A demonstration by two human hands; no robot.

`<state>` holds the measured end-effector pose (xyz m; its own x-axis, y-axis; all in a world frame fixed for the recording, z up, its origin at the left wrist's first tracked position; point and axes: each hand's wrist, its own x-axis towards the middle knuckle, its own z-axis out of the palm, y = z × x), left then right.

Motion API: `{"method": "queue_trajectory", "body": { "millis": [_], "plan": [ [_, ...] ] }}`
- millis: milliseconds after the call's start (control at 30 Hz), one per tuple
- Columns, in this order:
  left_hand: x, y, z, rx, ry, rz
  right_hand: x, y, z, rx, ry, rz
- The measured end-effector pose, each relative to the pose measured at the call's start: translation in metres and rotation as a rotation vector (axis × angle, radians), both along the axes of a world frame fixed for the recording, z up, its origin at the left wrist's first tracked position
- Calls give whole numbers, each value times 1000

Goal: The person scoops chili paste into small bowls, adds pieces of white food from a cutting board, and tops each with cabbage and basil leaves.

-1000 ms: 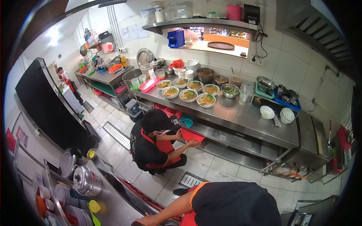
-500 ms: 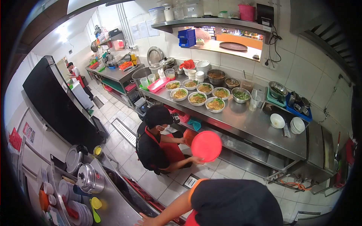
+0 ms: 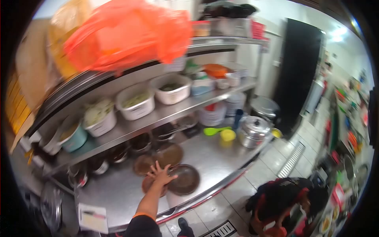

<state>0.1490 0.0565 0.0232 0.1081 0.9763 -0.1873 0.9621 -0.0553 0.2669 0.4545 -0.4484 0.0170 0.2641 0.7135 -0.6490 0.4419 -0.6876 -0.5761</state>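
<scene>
My left hand [image 3: 160, 174], fingers spread, reaches over a cluster of brown round dishes that look like bowls on the steel counter [image 3: 221, 152]. Nearest to it are a dark brown bowl [image 3: 185, 181] on the right, a reddish-brown one [image 3: 151, 186] partly under my wrist, a smaller one [image 3: 142, 165] at the left and a larger one [image 3: 170, 153] behind. Whether my fingers touch a rim is hard to tell. The hand holds nothing that I can see. My right hand is out of view.
White tubs [image 3: 136, 106] of chopped greens line the shelf above; orange plastic bags [image 3: 130, 35] hang higher. A lidded pot [image 3: 254, 132], yellow cup [image 3: 227, 136] and green spoon [image 3: 215, 130] stand right. A white board [image 3: 92, 219] lies lower left. A co-worker [image 3: 282, 197] bends at lower right.
My view has swung left from the counter of filled bowls to the opposite counter with the tubs. My left hand has gone from that counter's edge to above the brown bowls.
</scene>
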Motion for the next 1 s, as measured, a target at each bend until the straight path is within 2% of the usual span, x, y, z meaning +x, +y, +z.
{"method": "queue_trajectory", "body": {
  "millis": [33,100,133,167,200,233,267,300,367,400,467,567,700,867,1000],
  "plan": [
    [-13,5,-15,60,23,8,1,19,-10,49,-61,23],
    [-35,9,-4,-26,6,39,-2,98,11,214,-124,188],
    [-45,15,0,-72,-7,34,-3,143,-1,266,-195,289],
    [-56,18,-1,-94,-34,-9,-10,188,-16,562,-263,398],
    [-67,19,-6,-118,-57,-61,-31,246,16,637,-322,500],
    [-75,22,-11,-144,-77,-117,-41,303,22,698,-236,623],
    [-83,25,-16,-102,-73,-153,-63,354,37,782,-284,716],
    [-91,27,-16,-71,-81,-172,-82,406,43,703,-466,890],
    [-113,36,-16,0,-85,-214,-118,486,41,685,-827,1040],
    [-122,40,-42,121,125,-297,-132,516,25,634,-888,1102],
    [-129,34,-53,29,21,-281,-148,576,1,536,-1019,1227],
    [-128,45,-46,-23,-36,-263,-162,609,1,253,-873,1497],
    [-130,21,-50,-45,-25,-260,-169,591,-16,231,-884,1441],
    [-129,-7,-52,-69,5,-238,-172,570,-10,248,-861,1430],
    [-124,-6,-49,-68,16,-226,-166,567,-12,286,-805,1430]
  ]
}}
